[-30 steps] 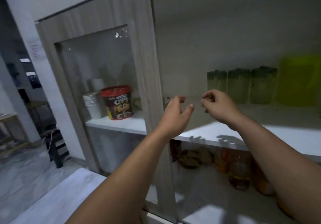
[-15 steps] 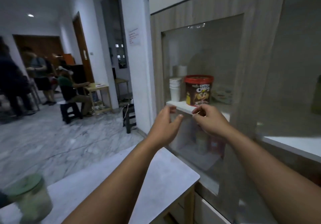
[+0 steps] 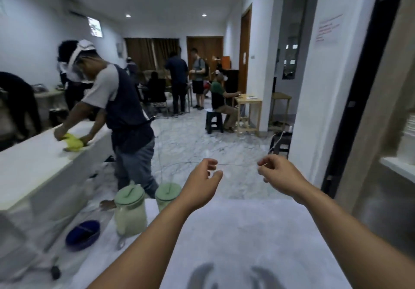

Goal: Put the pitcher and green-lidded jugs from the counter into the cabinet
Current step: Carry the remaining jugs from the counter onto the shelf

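— Where are the green-lidded jugs, and how do they stand?

— Two sit on the white counter (image 3: 247, 232), at its far left edge. The nearer jug (image 3: 130, 210) stands upright, long axis vertical, its pale green lid (image 3: 129, 194) on top with a thin bar across it; a spout-like tip juts from the lid's far rim, toward the room. The farther jug (image 3: 166, 195) is just beside it on the right, also upright, partly hidden behind the left forearm.

— And the hands?

— Both are raised above the counter, apart from each other and touching neither jug. The left hand (image 3: 202, 185) is loosely curled, fingers half open with the thumb set off from them, holding nothing I can make out. The right hand (image 3: 278, 174) has its fingers bent in, thumb and forefinger close together; a thin line seems to run between the two hands, but it is too fine to tell what it is.

— How do the jugs look?

— Cloudy, translucent bodies, whitish, slightly blurred. Left of them lies a blue bowl (image 3: 82, 235). The cabinet (image 3: 381, 131) stands at the right edge.
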